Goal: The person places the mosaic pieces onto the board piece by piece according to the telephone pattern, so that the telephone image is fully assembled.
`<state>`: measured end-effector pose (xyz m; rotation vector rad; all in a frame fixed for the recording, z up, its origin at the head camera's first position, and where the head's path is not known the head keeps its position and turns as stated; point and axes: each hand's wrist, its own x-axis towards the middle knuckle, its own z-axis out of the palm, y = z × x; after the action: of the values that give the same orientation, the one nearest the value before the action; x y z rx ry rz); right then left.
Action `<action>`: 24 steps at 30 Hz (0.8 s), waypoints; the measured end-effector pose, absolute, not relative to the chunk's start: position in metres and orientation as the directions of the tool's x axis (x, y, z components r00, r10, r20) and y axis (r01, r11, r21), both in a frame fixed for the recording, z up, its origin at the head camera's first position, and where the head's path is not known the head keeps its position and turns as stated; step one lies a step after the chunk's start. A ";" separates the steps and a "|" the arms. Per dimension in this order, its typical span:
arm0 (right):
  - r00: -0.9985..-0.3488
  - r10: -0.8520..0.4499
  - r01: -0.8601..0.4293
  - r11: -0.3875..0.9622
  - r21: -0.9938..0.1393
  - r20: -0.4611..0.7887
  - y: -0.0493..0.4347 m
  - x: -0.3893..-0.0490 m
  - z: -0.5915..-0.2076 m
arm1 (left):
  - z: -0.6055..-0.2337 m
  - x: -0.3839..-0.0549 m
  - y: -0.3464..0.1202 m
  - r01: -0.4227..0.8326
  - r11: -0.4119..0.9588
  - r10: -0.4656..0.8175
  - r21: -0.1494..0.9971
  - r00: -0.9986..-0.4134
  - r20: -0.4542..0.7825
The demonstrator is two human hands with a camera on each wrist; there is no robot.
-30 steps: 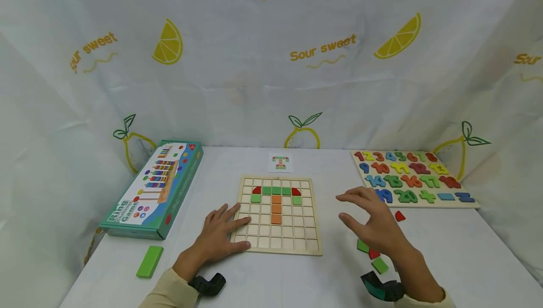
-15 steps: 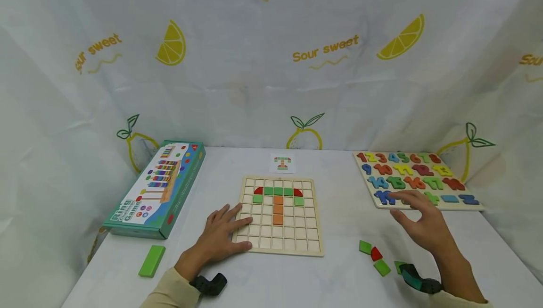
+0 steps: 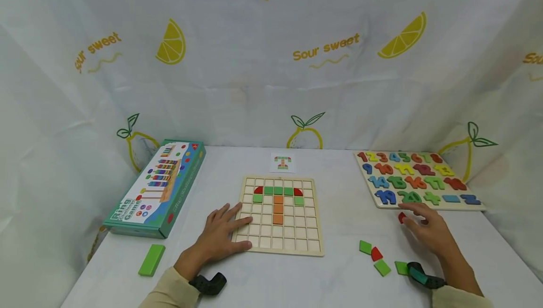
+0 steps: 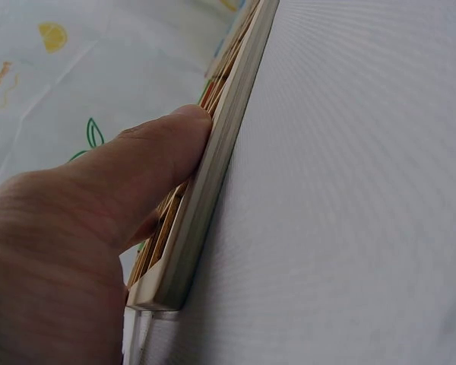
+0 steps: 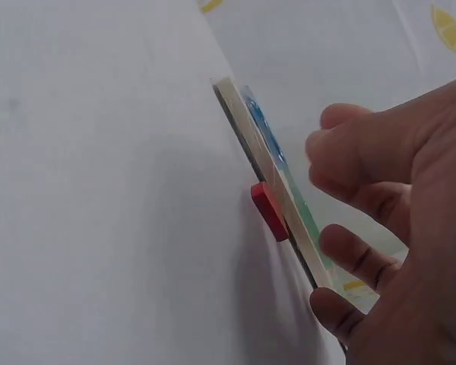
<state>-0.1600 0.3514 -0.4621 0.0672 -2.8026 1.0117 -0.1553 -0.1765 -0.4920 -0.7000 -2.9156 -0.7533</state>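
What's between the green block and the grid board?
Head view: a bit of bare table beside the green block, then the left hand, touching the left side of the grid board.

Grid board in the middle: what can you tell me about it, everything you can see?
The grid board looks like pale wood, roughly square, divided into small square cells. It lies flat on the white table. In it sits a T-like shape: red tiles at the top corners, green tiles between and below them, three orange tiles down the stem. Other visible cells are bare. The left hand rests on its left side.
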 end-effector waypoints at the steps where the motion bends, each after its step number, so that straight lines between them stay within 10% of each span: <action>1: -0.987 0.003 -0.101 0.768 -0.633 0.161 0.353 -0.161 -0.464 | -0.492 -0.155 -0.176 0.441 0.778 0.416 0.448 -0.895 0.159; 24: -0.997 0.019 -0.023 0.865 -0.500 0.080 0.352 -0.161 -0.472 | -0.489 -0.154 -0.176 0.431 0.785 0.411 0.445 -0.900 0.146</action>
<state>-0.1613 0.3521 -0.4717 0.0033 -2.9548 0.7941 -0.1544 -0.1762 -0.4891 -0.6911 -2.9296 -0.7454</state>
